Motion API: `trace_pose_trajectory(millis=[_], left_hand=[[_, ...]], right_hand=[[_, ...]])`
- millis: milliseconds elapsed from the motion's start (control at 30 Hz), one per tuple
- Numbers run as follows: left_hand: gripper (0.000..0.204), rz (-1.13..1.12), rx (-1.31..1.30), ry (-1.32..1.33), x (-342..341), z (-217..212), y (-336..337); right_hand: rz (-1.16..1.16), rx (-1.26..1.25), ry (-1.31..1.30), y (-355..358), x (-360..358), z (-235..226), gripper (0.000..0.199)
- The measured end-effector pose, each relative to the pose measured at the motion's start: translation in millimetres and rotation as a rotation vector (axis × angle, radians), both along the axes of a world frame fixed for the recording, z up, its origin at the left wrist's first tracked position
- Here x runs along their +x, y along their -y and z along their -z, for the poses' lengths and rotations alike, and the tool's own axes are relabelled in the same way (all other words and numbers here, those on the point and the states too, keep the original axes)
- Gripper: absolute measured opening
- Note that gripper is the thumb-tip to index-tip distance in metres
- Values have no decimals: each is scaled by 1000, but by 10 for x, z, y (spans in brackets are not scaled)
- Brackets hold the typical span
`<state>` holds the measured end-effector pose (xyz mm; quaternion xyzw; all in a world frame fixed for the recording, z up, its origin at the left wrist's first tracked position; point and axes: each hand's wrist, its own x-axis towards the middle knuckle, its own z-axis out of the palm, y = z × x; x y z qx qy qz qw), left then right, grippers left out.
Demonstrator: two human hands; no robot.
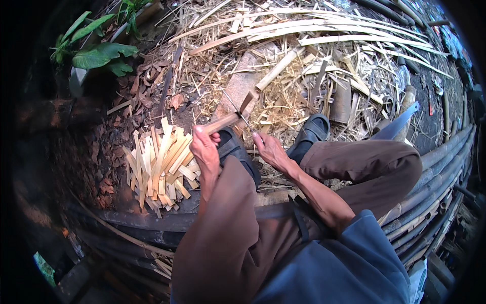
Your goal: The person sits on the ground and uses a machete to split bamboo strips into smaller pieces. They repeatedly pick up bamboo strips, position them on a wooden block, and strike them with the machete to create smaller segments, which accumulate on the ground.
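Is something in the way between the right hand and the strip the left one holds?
Only the thin tool in the right hand, which meets the strip; nothing else visible stands between them.

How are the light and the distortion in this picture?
In the head view, the long pale strips at the top look very bright; also there, the left edge sinks into black, the poles at the right bend like bows, and the left hand and its stick look fairly clear.

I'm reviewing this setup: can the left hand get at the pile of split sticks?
Probably yes: the pile of sticks lies beside the left hand with nothing visible between, though it would likely need to release its wooden strip first.
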<state>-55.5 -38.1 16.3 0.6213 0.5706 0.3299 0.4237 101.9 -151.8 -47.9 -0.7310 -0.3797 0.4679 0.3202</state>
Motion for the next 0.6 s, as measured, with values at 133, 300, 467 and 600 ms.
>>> trace_pose_trajectory(millis=[133, 300, 467, 600], left_hand=[[40, 31, 67, -66, -67, 94, -49], [40, 48, -21, 34, -84, 52, -24], [40, 22, 48, -8, -200, 65, -19], [36, 87, 115, -14, -148, 89, -69]], right_hand=[[-84, 145, -4, 12, -218, -465, 48], [51, -37, 42, 163, 43, 152, 47], [-93, 89, 14, 125, -291, -358, 42], [87, -108, -48, 118, 107, 146, 48]])
